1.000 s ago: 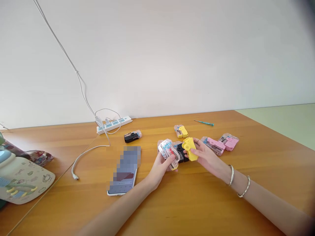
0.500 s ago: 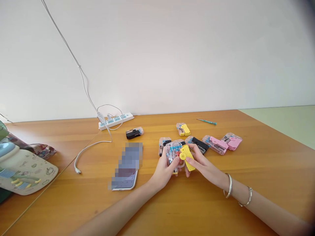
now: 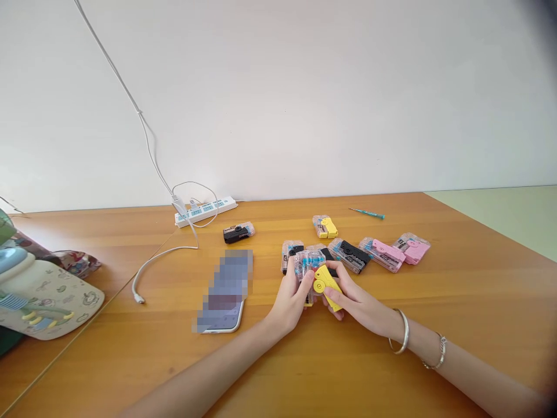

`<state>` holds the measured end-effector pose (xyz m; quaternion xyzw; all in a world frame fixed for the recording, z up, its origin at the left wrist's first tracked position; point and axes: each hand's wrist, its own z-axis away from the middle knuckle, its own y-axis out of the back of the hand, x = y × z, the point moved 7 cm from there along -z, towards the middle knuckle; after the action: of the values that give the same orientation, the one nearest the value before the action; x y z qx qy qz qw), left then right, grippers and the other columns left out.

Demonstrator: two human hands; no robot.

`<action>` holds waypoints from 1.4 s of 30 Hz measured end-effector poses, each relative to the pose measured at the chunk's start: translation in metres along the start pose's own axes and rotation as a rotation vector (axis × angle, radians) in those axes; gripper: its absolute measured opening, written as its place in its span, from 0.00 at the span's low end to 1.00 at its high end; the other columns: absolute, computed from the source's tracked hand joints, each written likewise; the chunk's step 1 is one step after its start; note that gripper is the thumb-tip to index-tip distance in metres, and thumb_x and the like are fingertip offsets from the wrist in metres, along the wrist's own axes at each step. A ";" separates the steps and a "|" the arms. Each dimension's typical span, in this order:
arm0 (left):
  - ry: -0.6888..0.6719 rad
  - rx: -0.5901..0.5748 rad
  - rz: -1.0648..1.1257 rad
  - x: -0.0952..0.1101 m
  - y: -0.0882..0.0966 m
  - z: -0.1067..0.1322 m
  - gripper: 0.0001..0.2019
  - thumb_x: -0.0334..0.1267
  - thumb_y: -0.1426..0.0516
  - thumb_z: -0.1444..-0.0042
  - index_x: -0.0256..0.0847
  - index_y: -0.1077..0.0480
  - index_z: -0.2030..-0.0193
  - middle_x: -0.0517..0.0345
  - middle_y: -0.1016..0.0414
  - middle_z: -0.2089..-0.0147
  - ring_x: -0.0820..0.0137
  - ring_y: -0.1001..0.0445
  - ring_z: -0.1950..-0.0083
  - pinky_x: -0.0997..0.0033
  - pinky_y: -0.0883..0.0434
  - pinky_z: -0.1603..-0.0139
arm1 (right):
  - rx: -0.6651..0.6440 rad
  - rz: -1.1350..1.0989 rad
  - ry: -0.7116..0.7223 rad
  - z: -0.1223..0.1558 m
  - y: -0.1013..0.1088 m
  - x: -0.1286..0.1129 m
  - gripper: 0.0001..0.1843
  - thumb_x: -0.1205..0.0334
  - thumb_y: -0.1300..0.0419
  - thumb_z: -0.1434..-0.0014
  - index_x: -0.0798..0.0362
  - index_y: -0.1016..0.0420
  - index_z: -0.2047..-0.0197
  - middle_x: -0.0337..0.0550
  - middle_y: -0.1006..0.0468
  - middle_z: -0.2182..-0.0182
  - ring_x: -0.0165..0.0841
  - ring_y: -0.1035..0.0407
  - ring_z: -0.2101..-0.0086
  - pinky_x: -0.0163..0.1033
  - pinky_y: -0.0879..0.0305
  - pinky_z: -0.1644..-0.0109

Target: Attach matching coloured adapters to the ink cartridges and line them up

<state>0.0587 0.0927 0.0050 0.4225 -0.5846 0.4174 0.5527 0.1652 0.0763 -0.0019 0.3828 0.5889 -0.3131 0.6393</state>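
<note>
Both my hands meet over the middle of the wooden table (image 3: 391, 377). My left hand (image 3: 290, 299) is closed round a small clear plastic gadget (image 3: 307, 268) with blue and red parts inside. My right hand (image 3: 354, 297) pinches a yellow piece (image 3: 325, 284) that sits against that clear gadget. Just behind my fingers lie a clear-and-black gadget (image 3: 290, 253) and a black one (image 3: 350, 255). Two pink gadgets (image 3: 385, 253) (image 3: 413, 248) lie to the right, and a yellow one (image 3: 325, 226) farther back.
A phone (image 3: 224, 296) lies left of my hands. Behind it are a black gadget (image 3: 237, 232), a white power strip (image 3: 204, 210) with cables (image 3: 152, 261), and a teal screwdriver (image 3: 368, 213). A patterned bag (image 3: 41, 296) sits at the left edge.
My hands have drawn nearer to me and come together, bringing the yellow piece against the clear gadget. The black gadget behind them has come into sight.
</note>
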 end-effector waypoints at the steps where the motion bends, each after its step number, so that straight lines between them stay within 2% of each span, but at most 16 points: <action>1: -0.006 -0.014 0.009 0.000 -0.001 0.000 0.16 0.50 0.50 0.41 0.41 0.45 0.56 0.64 0.34 0.71 0.77 0.35 0.75 0.79 0.37 0.76 | -0.003 -0.019 0.004 0.000 -0.001 0.000 0.22 0.46 0.54 0.36 0.48 0.56 0.46 0.36 0.36 0.70 0.26 0.42 0.75 0.36 0.40 0.71; 6: 0.007 -0.060 0.012 -0.002 -0.004 -0.001 0.16 0.51 0.50 0.42 0.42 0.45 0.57 0.64 0.34 0.70 0.77 0.35 0.75 0.79 0.37 0.77 | 0.031 -0.080 0.012 0.001 0.002 0.000 0.21 0.46 0.54 0.36 0.48 0.54 0.47 0.35 0.37 0.71 0.25 0.44 0.76 0.33 0.44 0.73; 13: -0.010 -0.095 0.049 -0.006 -0.006 -0.003 0.17 0.52 0.50 0.42 0.42 0.46 0.55 0.64 0.36 0.70 0.78 0.36 0.75 0.79 0.34 0.76 | -0.015 -0.090 0.006 -0.001 0.003 0.006 0.20 0.47 0.55 0.35 0.47 0.54 0.46 0.33 0.37 0.73 0.23 0.48 0.79 0.32 0.49 0.76; 21: -0.042 -0.076 -0.120 -0.014 0.000 -0.003 0.13 0.49 0.54 0.38 0.42 0.46 0.56 0.67 0.38 0.74 0.77 0.37 0.78 0.78 0.35 0.76 | -0.079 -0.117 -0.089 0.000 0.002 0.005 0.19 0.45 0.53 0.37 0.46 0.52 0.49 0.31 0.38 0.74 0.21 0.52 0.83 0.30 0.53 0.80; 29: -0.033 -0.104 -0.116 -0.013 -0.002 -0.001 0.14 0.50 0.53 0.39 0.42 0.45 0.55 0.66 0.38 0.73 0.78 0.37 0.78 0.78 0.35 0.76 | -0.103 -0.103 -0.086 -0.001 0.004 0.005 0.18 0.44 0.53 0.37 0.47 0.51 0.52 0.29 0.39 0.77 0.21 0.54 0.83 0.30 0.54 0.80; 33: -0.014 -0.102 -0.038 -0.010 -0.004 -0.001 0.16 0.52 0.52 0.40 0.41 0.44 0.55 0.65 0.38 0.73 0.78 0.38 0.77 0.79 0.35 0.76 | -0.070 -0.083 -0.035 -0.002 0.004 0.001 0.20 0.44 0.53 0.38 0.48 0.50 0.52 0.30 0.39 0.77 0.22 0.53 0.82 0.31 0.54 0.79; 37: -0.017 -0.105 -0.037 -0.010 -0.004 -0.001 0.16 0.52 0.52 0.40 0.42 0.43 0.54 0.64 0.36 0.71 0.75 0.36 0.76 0.76 0.33 0.74 | -0.015 -0.039 -0.009 -0.001 0.004 -0.003 0.20 0.43 0.54 0.38 0.49 0.49 0.52 0.32 0.39 0.76 0.25 0.48 0.79 0.31 0.50 0.78; 42: -0.043 -0.072 -0.318 -0.007 -0.001 0.002 0.17 0.52 0.56 0.38 0.43 0.43 0.51 0.61 0.29 0.71 0.69 0.29 0.72 0.71 0.34 0.66 | 0.120 0.064 -0.006 0.002 0.008 -0.003 0.19 0.43 0.54 0.38 0.48 0.46 0.53 0.37 0.37 0.72 0.29 0.40 0.73 0.33 0.43 0.75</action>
<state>0.0590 0.0909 -0.0026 0.4983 -0.5367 0.2943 0.6140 0.1727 0.0788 0.0021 0.4379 0.5545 -0.3286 0.6267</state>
